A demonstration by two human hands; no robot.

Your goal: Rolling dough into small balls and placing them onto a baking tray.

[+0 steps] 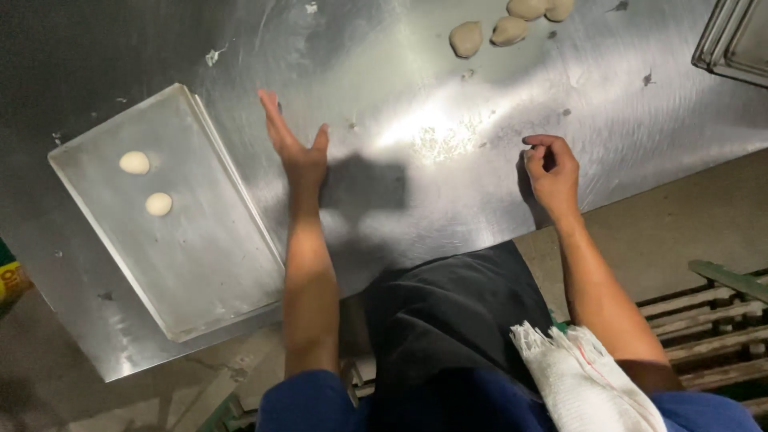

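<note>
Left hand (294, 144): open, fingers straight and together, raised edge-on above the steel table (448, 184) just right of the tray (200, 256), holding nothing. Right hand (550, 170): loosely curled on the table; whether it pinches anything cannot be told. Two dough balls (146, 184) sit spaced on the tray; four unshaped dough pieces (512, 22) lie clustered at the far edge, well apart from both hands.

Looking steeply down from a single head-worn camera, facing forward across the steel surface (480, 184). Sitting close, with forearms rising from the bottom edge toward mid-frame. Tilting slightly, the surface's near edge slanting from lower left to right. Sharing nothing with another view.
</note>
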